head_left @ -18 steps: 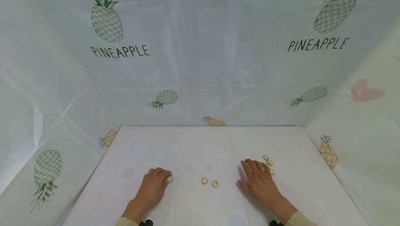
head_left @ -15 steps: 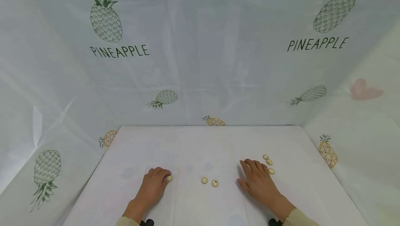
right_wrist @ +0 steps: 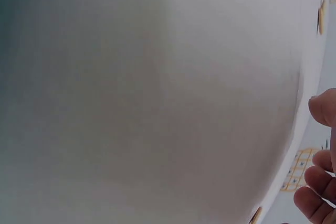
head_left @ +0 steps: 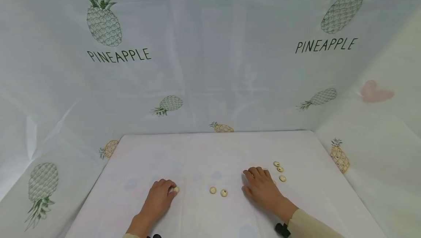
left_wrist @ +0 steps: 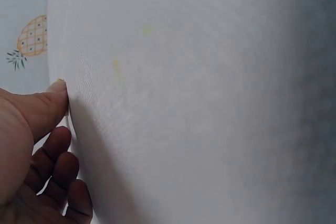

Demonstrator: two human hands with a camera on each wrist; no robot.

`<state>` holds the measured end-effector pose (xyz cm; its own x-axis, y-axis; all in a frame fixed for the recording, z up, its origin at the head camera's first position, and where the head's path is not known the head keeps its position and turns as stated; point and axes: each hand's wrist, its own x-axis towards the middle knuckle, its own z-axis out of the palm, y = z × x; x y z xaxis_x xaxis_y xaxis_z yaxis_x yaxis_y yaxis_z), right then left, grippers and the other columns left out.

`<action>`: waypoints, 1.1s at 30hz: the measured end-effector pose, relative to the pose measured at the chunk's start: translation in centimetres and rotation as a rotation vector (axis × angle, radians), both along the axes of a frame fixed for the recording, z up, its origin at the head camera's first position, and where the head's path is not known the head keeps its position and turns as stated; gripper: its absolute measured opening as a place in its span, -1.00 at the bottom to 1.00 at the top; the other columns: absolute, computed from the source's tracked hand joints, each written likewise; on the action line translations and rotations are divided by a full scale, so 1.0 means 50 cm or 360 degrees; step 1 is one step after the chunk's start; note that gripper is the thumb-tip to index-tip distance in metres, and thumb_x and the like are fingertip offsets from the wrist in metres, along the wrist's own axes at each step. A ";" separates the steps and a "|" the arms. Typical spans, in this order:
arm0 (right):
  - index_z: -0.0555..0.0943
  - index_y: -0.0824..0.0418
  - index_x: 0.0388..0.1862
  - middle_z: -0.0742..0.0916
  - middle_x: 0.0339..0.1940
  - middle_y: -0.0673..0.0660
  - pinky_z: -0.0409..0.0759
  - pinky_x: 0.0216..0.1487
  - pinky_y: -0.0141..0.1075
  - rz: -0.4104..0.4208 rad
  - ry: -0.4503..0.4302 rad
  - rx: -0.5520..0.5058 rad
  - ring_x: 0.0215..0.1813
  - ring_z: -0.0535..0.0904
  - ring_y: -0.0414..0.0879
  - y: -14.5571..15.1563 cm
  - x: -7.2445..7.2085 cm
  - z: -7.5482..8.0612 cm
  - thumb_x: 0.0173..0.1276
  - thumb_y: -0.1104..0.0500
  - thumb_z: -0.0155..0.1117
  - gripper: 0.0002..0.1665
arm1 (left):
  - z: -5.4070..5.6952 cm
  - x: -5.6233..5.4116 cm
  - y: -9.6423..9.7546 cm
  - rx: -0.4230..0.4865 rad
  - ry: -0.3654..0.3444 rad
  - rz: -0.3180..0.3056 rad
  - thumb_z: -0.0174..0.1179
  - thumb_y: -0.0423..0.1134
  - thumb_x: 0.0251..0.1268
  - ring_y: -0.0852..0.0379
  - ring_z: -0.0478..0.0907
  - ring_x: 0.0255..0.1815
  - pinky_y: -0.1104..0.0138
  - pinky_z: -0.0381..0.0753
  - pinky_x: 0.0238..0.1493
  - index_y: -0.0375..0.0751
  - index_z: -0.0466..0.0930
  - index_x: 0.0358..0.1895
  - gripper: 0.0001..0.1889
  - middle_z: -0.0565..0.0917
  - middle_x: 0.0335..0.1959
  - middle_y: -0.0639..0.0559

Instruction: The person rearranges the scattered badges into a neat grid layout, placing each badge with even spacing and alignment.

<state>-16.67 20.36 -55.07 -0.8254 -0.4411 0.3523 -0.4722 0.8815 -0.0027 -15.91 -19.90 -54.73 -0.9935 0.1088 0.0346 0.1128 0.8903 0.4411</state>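
While our left hand point(head_left: 158, 197) pinches a beige disc point(head_left: 177, 189), left of two middle discs point(head_left: 224, 193) on the white table point(head_left: 197, 152), our right hand point(head_left: 262, 190) extends loose fingers just beside a cluster of discs point(head_left: 280, 169).

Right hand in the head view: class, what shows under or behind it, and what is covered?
Under the right hand lies the white tabletop. Pale edges, probably of round discs, peek out beyond it. The rest of them, and whatever sits directly beneath, is covered.
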 end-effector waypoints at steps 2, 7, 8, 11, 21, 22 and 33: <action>0.59 0.24 0.21 0.66 0.08 0.14 0.52 0.10 0.02 -0.0029 -0.0015 0.0014 0.12 0.55 0.09 0.004 -0.004 0.004 0.37 -0.05 0.52 -0.41 | 0.002 0.000 0.000 0.0003 -0.0005 0.0009 0.42 -0.17 0.40 0.06 0.54 -0.01 0.02 0.59 0.13 -0.07 0.69 -0.03 -0.82 0.68 -0.06 0.07; 0.60 0.29 0.16 0.67 0.02 0.17 0.56 0.10 0.09 -0.0079 0.0009 -0.0031 0.08 0.56 0.13 0.033 -0.008 0.021 0.33 0.02 0.55 -0.45 | 0.004 0.001 0.003 0.0021 0.0007 0.0021 0.42 -0.18 0.40 0.10 0.51 -0.03 0.05 0.59 0.08 -0.05 0.69 -0.04 -0.83 0.67 -0.09 0.10; 0.60 0.29 0.14 0.68 0.00 0.17 0.56 0.09 0.11 -0.0087 0.0018 -0.0044 0.07 0.56 0.13 0.042 -0.007 0.024 0.32 0.04 0.56 -0.46 | 0.003 0.001 0.003 0.0025 0.0008 0.0023 0.42 -0.18 0.40 0.11 0.51 -0.03 0.05 0.59 0.08 -0.04 0.69 -0.04 -0.83 0.67 -0.09 0.10; 0.61 0.27 0.10 0.68 -0.04 0.16 0.56 0.07 0.15 -0.0113 0.0046 -0.0064 0.06 0.57 0.15 0.071 -0.003 0.027 0.30 0.06 0.57 -0.49 | 0.003 -0.001 0.006 0.0027 0.0010 0.0033 0.43 -0.18 0.38 0.11 0.52 -0.04 0.06 0.59 0.06 -0.04 0.70 -0.05 -0.83 0.67 -0.10 0.10; 0.62 0.26 0.09 0.67 -0.04 0.18 0.54 0.01 0.13 -0.0144 0.0045 -0.0046 0.07 0.56 0.17 0.116 -0.017 0.027 0.31 0.06 0.56 -0.51 | 0.000 0.002 -0.003 0.0040 -0.0010 0.0065 0.44 -0.21 0.38 0.07 0.52 -0.03 0.03 0.58 0.07 -0.06 0.70 -0.05 -0.83 0.67 -0.09 0.07; 0.62 0.26 0.09 0.67 -0.04 0.18 0.53 0.01 0.12 -0.0137 0.0044 -0.0050 0.06 0.56 0.16 0.115 -0.023 0.026 0.32 0.06 0.55 -0.52 | -0.001 0.001 -0.005 0.0043 -0.0007 0.0068 0.43 -0.21 0.38 0.07 0.52 -0.03 0.03 0.58 0.07 -0.06 0.70 -0.05 -0.83 0.67 -0.09 0.07; 0.64 0.21 -0.26 0.59 -0.35 0.05 0.42 -0.19 -0.07 -0.0092 0.0139 0.0029 -0.21 0.45 0.03 0.102 -0.075 0.008 0.25 0.03 0.64 -0.63 | -0.005 -0.004 0.001 0.0052 -0.0005 0.0077 0.45 -0.20 0.36 0.07 0.54 0.00 0.02 0.59 0.10 -0.04 0.71 -0.06 -0.83 0.68 -0.09 0.10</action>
<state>-20.42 25.45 -54.66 -0.8161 -0.4005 0.4166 -0.4182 0.9068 0.0526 -16.12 -19.86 -54.99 -0.9977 0.0592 0.0344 0.0684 0.8797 0.4706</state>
